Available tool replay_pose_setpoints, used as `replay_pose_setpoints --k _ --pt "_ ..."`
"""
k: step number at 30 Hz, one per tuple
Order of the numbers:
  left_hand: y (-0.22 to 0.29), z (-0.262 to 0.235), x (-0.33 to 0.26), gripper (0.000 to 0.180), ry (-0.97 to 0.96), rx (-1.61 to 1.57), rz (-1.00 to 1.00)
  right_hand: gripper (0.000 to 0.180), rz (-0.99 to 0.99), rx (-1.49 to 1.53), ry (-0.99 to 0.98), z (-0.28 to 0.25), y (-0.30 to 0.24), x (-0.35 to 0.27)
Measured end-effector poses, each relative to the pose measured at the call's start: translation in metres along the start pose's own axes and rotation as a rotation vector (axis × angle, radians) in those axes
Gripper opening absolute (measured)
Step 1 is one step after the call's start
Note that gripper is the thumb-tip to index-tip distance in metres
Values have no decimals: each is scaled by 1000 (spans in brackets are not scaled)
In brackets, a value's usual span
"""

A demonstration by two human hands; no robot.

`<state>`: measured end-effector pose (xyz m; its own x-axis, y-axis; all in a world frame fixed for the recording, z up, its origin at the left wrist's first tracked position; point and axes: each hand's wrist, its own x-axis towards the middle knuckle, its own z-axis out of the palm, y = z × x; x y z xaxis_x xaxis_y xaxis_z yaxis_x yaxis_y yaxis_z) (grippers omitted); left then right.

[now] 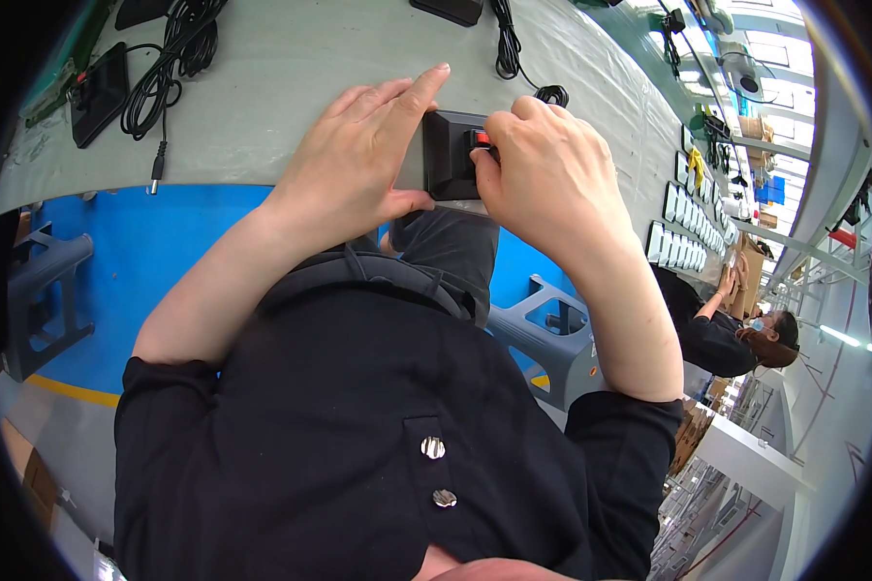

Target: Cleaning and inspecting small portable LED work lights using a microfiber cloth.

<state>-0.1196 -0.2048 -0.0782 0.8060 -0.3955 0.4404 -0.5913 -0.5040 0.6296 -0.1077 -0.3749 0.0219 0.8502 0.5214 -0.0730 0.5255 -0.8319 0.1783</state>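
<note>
A black box-like device [448, 155] with sloping sides rests near the front edge of the table. My right hand [552, 165] is closed over its right part. Thumb and index finger pinch a small black-and-red part [481, 140] on top of it, and most of that part is hidden behind them. On the device's left side is my left hand [363, 145], its fingers stretched out and its thumb spread apart by the near corner. Whether the left palm presses on the device I cannot tell.
More black devices with coiled cables lie at the table's far left, one [100, 97] with a plug [158, 174] near the edge. Another cable bundle [509, 48] is beyond my hands. Grey stools [543, 324] stand below. At right, a masked person [736, 334] works beside rows of white pieces [683, 218].
</note>
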Motion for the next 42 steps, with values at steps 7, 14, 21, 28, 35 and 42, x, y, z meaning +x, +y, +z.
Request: replay_pose_setpoints --k 7,14,21,28,35,42 --pt "0 -2 3 82 -90 104 50 17 -2 32 12 7 1 0" --pt "16 3 19 60 -44 146 -20 24 80 209 23 3 9 -5" --pt "5 -46 24 60 -162 470 -5 45 280 655 329 -8 42 -50" --pt "-33 -114 23 60 -216 744 -47 37 422 860 415 0 75 -109" --pt "-6 -162 110 51 -113 730 65 30 487 1077 381 14 97 -149" --pt "-40 -200 249 57 36 1077 -482 25 549 1142 439 30 107 -169"
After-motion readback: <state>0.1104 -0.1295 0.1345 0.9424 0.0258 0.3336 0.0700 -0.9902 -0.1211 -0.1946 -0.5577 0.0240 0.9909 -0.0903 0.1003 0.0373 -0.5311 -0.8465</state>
